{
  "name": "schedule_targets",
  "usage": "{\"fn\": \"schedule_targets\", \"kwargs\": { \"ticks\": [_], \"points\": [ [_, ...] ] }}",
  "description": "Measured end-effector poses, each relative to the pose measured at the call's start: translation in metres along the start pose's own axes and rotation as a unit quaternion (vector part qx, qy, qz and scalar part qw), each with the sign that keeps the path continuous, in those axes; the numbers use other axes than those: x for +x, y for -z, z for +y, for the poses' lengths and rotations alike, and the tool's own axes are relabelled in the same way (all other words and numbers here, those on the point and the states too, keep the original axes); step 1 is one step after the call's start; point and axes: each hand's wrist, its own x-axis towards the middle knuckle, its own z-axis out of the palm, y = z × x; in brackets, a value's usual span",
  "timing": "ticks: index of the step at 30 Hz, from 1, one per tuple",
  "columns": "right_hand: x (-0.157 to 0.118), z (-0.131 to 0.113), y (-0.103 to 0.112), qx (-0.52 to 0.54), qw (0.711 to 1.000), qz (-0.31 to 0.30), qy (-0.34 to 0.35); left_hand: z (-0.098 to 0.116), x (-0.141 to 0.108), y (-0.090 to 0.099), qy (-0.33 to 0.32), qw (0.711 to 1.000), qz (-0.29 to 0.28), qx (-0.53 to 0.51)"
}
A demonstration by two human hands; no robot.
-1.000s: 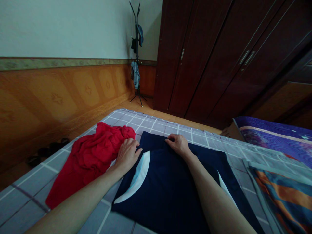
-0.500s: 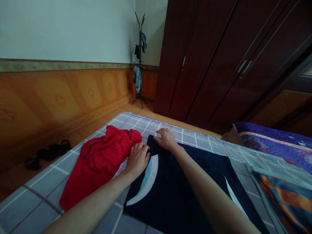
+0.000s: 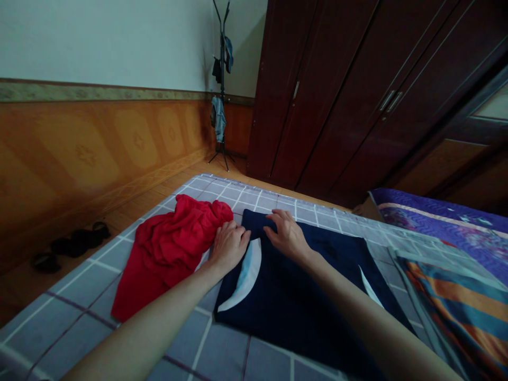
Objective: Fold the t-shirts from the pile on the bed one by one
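Note:
A dark navy garment (image 3: 293,296) with white and pale blue curved patches lies flat on the checked bedspread. My left hand (image 3: 230,243) rests at its left edge, beside a crumpled red cloth (image 3: 166,243); its fingers are slightly bent and apart. Over the navy fabric's far part is my right hand (image 3: 286,233), fingers curved and thumb apart, with nothing visible between them. Whether the right fingertips touch the fabric is hard to tell.
An orange and blue striped cloth (image 3: 464,301) lies at the right on the grey checked bedspread (image 3: 87,291). Beyond are a purple quilt (image 3: 436,217), a dark wardrobe (image 3: 317,95) and a coat stand (image 3: 223,79). Black shoes (image 3: 79,239) sit on the floor at left.
My right hand has moved right across the navy garment, away from its far left corner. My left hand stays near the left edge. The camera view has shifted slightly.

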Motion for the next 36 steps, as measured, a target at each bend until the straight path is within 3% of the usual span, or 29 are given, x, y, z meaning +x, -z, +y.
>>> {"fn": "schedule_targets", "kwargs": {
  "ticks": [3, 7, 11, 14, 16, 19, 21, 26, 30, 33, 36],
  "points": [
    [-0.068, -0.014, 0.012, 0.046, 0.996, -0.032, 0.063, 0.002, -0.001, 0.005, -0.027, 0.999, -0.033, -0.012],
    [-0.141, -0.035, 0.016, 0.081, 0.977, -0.148, 0.127, -0.002, 0.000, 0.007, -0.032, 0.996, -0.079, -0.010],
    [-0.161, -0.047, 0.016, 0.126, 0.957, -0.218, 0.144, 0.010, -0.002, 0.013, -0.050, 0.998, -0.041, 0.012],
    [-0.159, -0.050, 0.020, 0.163, 0.949, -0.222, 0.152, 0.030, -0.014, 0.013, -0.149, 0.988, -0.021, -0.021],
    [-0.158, -0.050, 0.023, 0.175, 0.945, -0.227, 0.156, 0.041, -0.024, 0.009, -0.219, 0.972, -0.062, -0.062],
    [-0.164, -0.043, 0.027, 0.172, 0.953, -0.208, 0.138, 0.046, -0.038, -0.003, -0.270, 0.945, -0.154, -0.101],
    [-0.176, -0.030, 0.028, 0.144, 0.966, -0.185, 0.112, 0.043, -0.042, -0.011, -0.273, 0.938, -0.185, -0.110],
    [-0.241, 0.032, 0.035, -0.020, 0.995, -0.096, -0.007, 0.034, -0.042, -0.015, -0.274, 0.937, -0.202, -0.077],
    [-0.290, 0.068, 0.044, -0.111, 0.990, -0.024, -0.087, 0.041, -0.045, -0.007, -0.290, 0.936, -0.194, -0.048],
    [-0.293, 0.065, 0.047, -0.117, 0.988, -0.010, -0.099, 0.056, -0.053, -0.003, -0.328, 0.922, -0.197, -0.055],
    [-0.266, 0.050, 0.046, -0.089, 0.994, -0.016, -0.066, 0.068, -0.061, -0.004, -0.351, 0.903, -0.241, -0.058]
  ]
}}
